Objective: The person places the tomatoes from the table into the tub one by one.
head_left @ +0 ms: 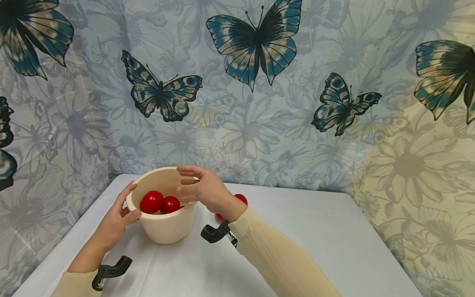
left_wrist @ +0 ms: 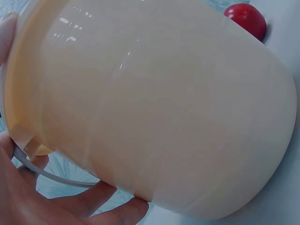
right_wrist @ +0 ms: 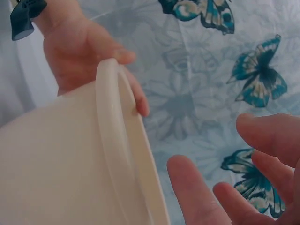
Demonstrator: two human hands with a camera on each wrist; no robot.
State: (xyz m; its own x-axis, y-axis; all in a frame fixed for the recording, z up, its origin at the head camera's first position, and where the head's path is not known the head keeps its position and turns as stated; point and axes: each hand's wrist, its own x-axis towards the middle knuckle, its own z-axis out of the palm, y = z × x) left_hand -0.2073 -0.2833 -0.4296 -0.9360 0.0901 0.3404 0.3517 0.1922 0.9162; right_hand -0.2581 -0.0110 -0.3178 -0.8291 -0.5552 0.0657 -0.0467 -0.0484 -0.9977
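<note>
A cream bucket (head_left: 166,226) stands at the left of the table, tipped slightly toward the front. Inside lie red balls, a larger one (head_left: 151,201) and a smaller one (head_left: 171,204), with part of another at the right wall. My left hand (head_left: 116,220) grips the bucket's left side, thumb over the rim and fingers along the outside. In the left wrist view those fingers (left_wrist: 101,199) lie against the wall beside a thin grey handle (left_wrist: 61,177). My right hand (head_left: 205,190) hovers at the right rim, fingers spread and holding nothing.
Behind my right wrist, a red ball (head_left: 241,199) and part of another (head_left: 219,217) rest on the white-covered table (head_left: 297,231). A butterfly-patterned cloth (head_left: 256,136) hangs along the back and sides. Each wrist carries a black camera mount (head_left: 115,270).
</note>
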